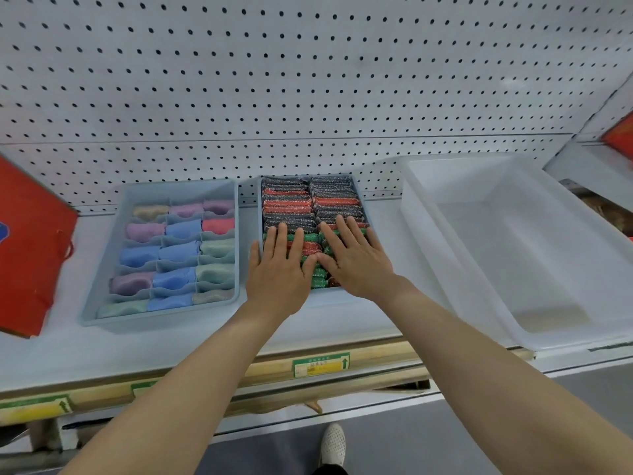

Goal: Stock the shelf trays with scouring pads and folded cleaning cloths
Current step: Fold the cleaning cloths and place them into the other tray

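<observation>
Left hand [279, 265], right hand [356, 255]: flat, spread wide, holding nothing, atop pads [310, 207]. Risk: uneven pressing could pop pads beneath from tray [368, 207].

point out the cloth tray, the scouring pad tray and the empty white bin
cloth tray [228, 186], head view, bare back-right corner of its rim
scouring pad tray [363, 197], head view, right rim
white bin [479, 245], head view, bare floor inside

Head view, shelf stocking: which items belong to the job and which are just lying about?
Job:
- blue tray of red, green and dark scouring pads
- blue divided tray of folded pastel cloths
- left hand and right hand, flat on the pads

Lying about:
- empty white plastic tub
- red paper bag
</observation>
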